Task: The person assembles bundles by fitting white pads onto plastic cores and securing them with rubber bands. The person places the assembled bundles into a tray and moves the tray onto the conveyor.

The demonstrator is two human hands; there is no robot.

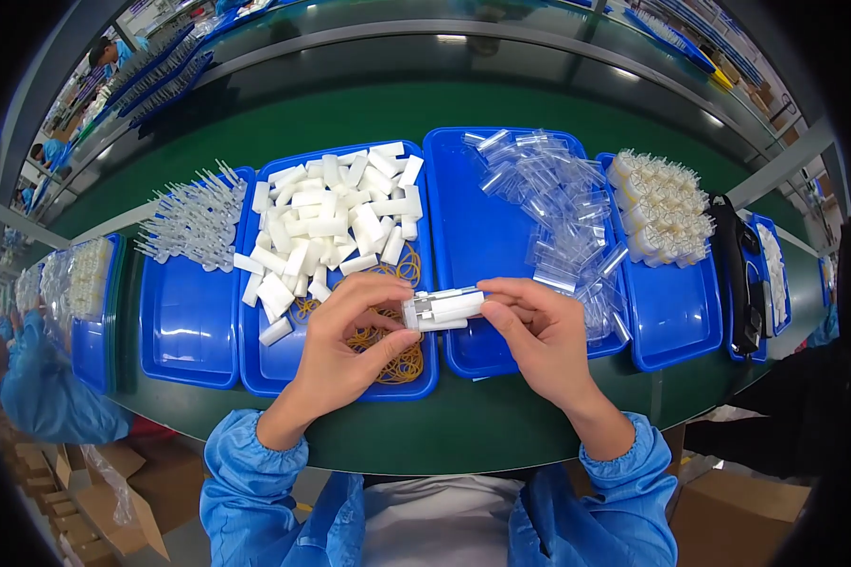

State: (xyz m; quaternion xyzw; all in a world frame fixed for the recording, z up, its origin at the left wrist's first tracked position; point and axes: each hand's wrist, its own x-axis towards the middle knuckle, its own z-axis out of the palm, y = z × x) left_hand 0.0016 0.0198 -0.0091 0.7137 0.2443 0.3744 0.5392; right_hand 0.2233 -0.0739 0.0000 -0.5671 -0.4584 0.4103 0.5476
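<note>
bright | glare on a blue tray (190, 317) | edges bent (black corners)

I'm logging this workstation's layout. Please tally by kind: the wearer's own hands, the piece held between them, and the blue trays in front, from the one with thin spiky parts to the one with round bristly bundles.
Left hand and right hand: 2
Held piece, counted as one: 1
Blue trays: 4
Total: 7
</note>
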